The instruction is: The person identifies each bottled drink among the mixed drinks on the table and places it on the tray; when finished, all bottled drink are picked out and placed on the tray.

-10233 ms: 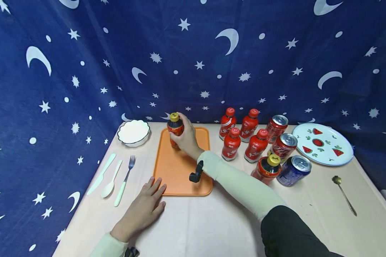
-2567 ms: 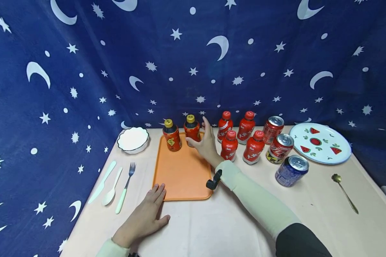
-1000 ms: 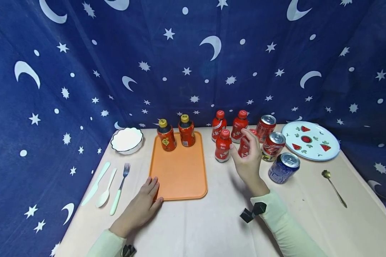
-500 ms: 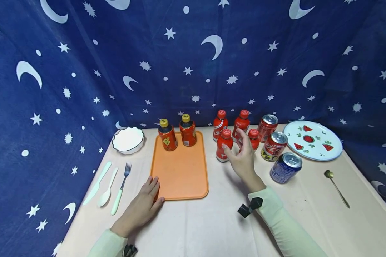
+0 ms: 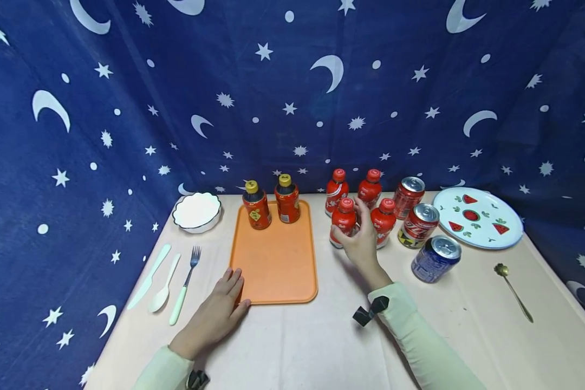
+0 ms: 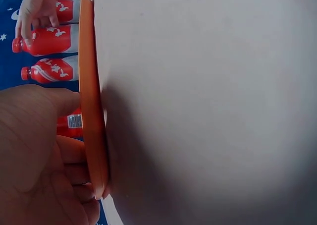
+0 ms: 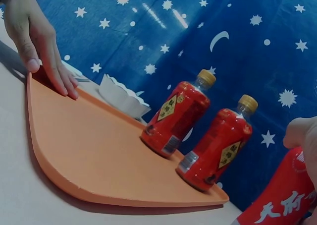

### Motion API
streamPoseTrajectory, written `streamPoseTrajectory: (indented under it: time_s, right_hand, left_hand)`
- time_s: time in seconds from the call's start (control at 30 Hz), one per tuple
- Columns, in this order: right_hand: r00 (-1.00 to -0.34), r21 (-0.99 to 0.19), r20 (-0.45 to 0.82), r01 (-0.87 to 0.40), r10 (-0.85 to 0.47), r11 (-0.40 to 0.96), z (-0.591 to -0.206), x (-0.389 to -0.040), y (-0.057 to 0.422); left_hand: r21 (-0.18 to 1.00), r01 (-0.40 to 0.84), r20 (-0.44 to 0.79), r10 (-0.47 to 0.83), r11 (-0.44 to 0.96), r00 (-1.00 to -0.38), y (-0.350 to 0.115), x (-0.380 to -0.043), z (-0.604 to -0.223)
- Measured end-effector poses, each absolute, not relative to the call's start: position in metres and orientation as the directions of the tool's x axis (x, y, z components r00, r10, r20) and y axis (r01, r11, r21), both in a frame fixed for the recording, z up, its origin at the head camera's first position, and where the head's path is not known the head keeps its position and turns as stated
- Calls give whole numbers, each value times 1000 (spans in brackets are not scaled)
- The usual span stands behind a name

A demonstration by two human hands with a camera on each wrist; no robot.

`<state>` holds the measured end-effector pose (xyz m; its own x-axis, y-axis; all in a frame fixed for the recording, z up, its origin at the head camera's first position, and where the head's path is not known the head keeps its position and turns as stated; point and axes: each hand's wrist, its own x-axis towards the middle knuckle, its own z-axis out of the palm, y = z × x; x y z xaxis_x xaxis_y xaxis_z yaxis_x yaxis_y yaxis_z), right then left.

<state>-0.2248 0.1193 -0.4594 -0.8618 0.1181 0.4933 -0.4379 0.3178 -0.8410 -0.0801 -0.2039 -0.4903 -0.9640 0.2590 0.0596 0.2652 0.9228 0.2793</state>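
My right hand (image 5: pixel 363 244) is around the front left red-capped bottle (image 5: pixel 344 215), thumb on its left side and fingers on its right. The right wrist view shows this red bottle (image 7: pixel 285 195) at the edge, with a fingertip against it. My left hand (image 5: pixel 216 309) rests on the near left corner of the orange tray (image 5: pixel 275 265), fingers straight; in the left wrist view the thumb lies at the tray's edge (image 6: pixel 90 86). Two yellow-capped bottles, a left one (image 5: pixel 257 208) and a right one (image 5: pixel 287 200), stand upright at the tray's far end.
Other red-capped bottles (image 5: pixel 383 219) stand close by, beside two red cans (image 5: pixel 418 227) and a blue can (image 5: pixel 435 260). A watermelon-patterned plate (image 5: pixel 487 216) and a small spoon (image 5: pixel 514 292) lie right. Left are a white bowl (image 5: pixel 197 211), knife (image 5: pixel 148 276), spoon (image 5: pixel 164 290) and fork (image 5: pixel 185 287).
Both yellow-capped bottles now stand on the tray, the second let go. My right hand has moved from there to the red bottles and closed round the front left one. The left hand stays.
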Motion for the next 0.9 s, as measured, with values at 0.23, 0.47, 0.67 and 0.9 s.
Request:
streamPoseTrajectory:
  time_s: [0.23,0.47,0.67,0.9]
  right_hand:
    - [-861,-844,490,-431,136,319,-471,-228,117]
    - [-863,-856,481,-424,155,297,-468,-221,114]
    - [-859,-861,482,-427,173,277,-458,-218,111]
    - [-864,-863,493,-472,102,179,-421,-208,90]
  left_hand:
    - [265,250,51,245,931,-968,-203,-79,-494]
    - [280,252,44,250,926,-967,-203,-78,-494]
    - [274,278,75,267,921,-961,-203,-79,-495]
    - [267,247,41,245,932,-969,-203,-81,-493]
